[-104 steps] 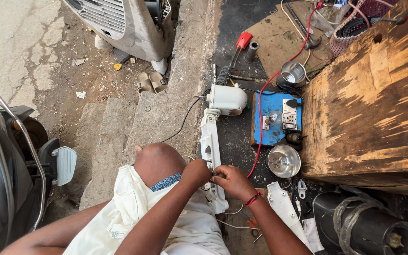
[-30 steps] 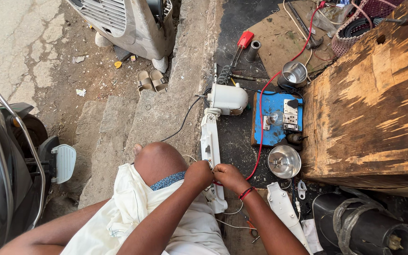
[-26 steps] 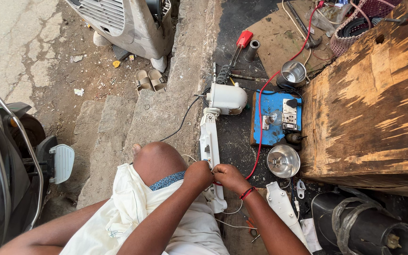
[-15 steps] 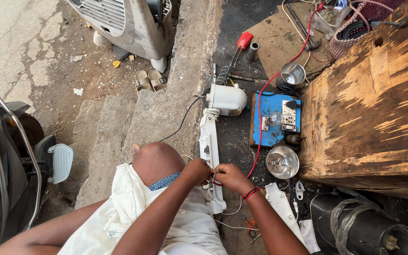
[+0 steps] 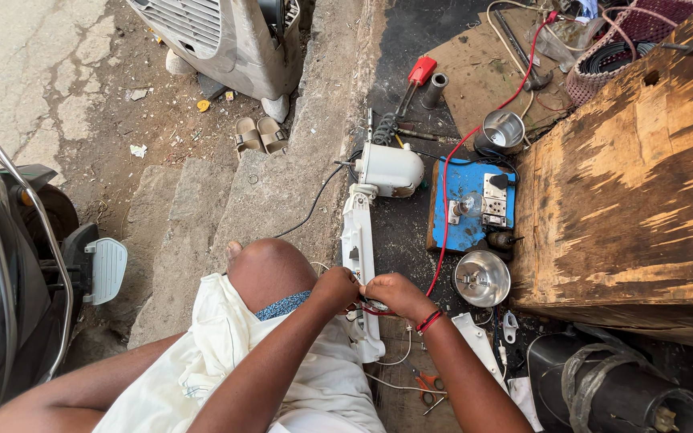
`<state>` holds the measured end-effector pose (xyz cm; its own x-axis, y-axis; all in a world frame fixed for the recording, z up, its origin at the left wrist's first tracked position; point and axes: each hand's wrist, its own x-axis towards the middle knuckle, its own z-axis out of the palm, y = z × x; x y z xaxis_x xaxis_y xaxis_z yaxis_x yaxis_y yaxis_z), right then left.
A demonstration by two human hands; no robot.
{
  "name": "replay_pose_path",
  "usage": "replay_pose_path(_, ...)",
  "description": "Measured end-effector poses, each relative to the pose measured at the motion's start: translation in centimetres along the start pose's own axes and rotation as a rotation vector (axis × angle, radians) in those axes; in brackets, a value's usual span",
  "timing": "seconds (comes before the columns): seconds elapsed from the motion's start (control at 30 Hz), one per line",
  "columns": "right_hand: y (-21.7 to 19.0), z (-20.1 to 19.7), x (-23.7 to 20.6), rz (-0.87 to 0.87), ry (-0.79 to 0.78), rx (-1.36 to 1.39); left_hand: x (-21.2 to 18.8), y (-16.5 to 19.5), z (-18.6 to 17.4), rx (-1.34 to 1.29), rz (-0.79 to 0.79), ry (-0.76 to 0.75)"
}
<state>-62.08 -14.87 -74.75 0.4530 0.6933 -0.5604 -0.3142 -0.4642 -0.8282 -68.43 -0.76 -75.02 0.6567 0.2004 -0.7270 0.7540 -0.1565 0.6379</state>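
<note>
White plastic housing (image 5: 360,265), long and narrow, lies on the ground just right of the bent knee, with a round white motor unit (image 5: 391,168) at its far end.

Head view, the only one:
- Left hand (image 5: 337,287) and right hand (image 5: 393,293) meet at the near end of the housing, fingertips pinched tight on something small and dark where a red wire (image 5: 445,240) arrives. Grip is narrow on both; what exactly sits between the fingers I cannot tell.
- Progress, my read: housing looks opened up, white leads trailing loose below it, so the wiring job seems mid-way. Loose white cover piece (image 5: 479,345) lying off to the right suggests reassembly is not yet done.

Counts:
- 1 housing, 1 motor unit.
- 1 blue board (image 5: 467,204) with a switch block on it.
- 2 shiny metal cups: one (image 5: 481,278) near the right hand, one (image 5: 500,131) farther off.
- 1 red-handled tool (image 5: 420,70).
- 1 small orange-handled cutter (image 5: 427,383), near the right forearm.
- 2 sandals (image 5: 260,135).
- 1 wooden block (image 5: 635,176).
</note>
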Motion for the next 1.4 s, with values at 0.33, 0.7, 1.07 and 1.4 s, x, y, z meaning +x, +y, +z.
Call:
replay_pose_path(0.33,-0.5,-0.1,-0.4,0.168,0.003,0.118,-0.4,0.1,-0.4,-0.018,0.0,-0.065)
replay_pose_path(0.7,-0.6,-1.3,-0.5,0.251,-0.115,0.324,-0.7,-0.5,-1.4,-0.044,0.098,-0.167)
replay_pose_path(1.07,-1.1,-1.1,-0.6,0.203,-0.126,0.204,-1.2,-0.4,-1.4,-0.148,0.041,-0.218)
replay_pose_path(1.4,0.1,-0.6,-0.6,-0.616,0.17,-0.258,-0.6,0.1,-1.9,-0.268,-0.123,-0.191)
